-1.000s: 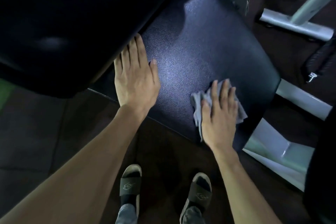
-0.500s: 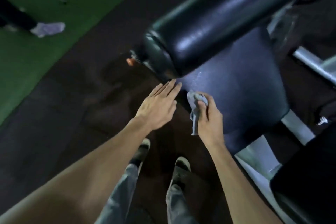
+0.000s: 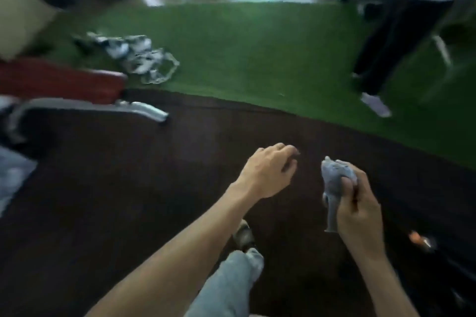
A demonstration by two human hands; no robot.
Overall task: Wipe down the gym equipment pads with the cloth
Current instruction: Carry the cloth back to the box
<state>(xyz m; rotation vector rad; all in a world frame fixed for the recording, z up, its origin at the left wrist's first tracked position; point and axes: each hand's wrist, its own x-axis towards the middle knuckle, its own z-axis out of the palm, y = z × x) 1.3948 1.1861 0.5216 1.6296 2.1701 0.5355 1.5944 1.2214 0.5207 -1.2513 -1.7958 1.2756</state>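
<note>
Leftmost, a red pad (image 3: 59,80) on a grey metal frame (image 3: 144,109) sits at the floor's left edge, blurred, and it may be the next equipment pad to wipe. Beyond it, some blurred grey-and-white items (image 3: 136,55) lie on the green turf (image 3: 257,54). Nearer the middle, the left hand (image 3: 268,171) hangs over the dark floor (image 3: 128,188), fingers loosely curled, grip empty. Just beside it to the right, the right hand (image 3: 358,211) has its grip clamped on the grey cloth (image 3: 333,185), bunched in the fist with one tail drooping below. That droop suggests the cloth is light, soft and limp; it likely needs spreading flat under the palm to wipe well. At the far right another person's dark-trousered legs (image 3: 386,41) stand on the turf.
</note>
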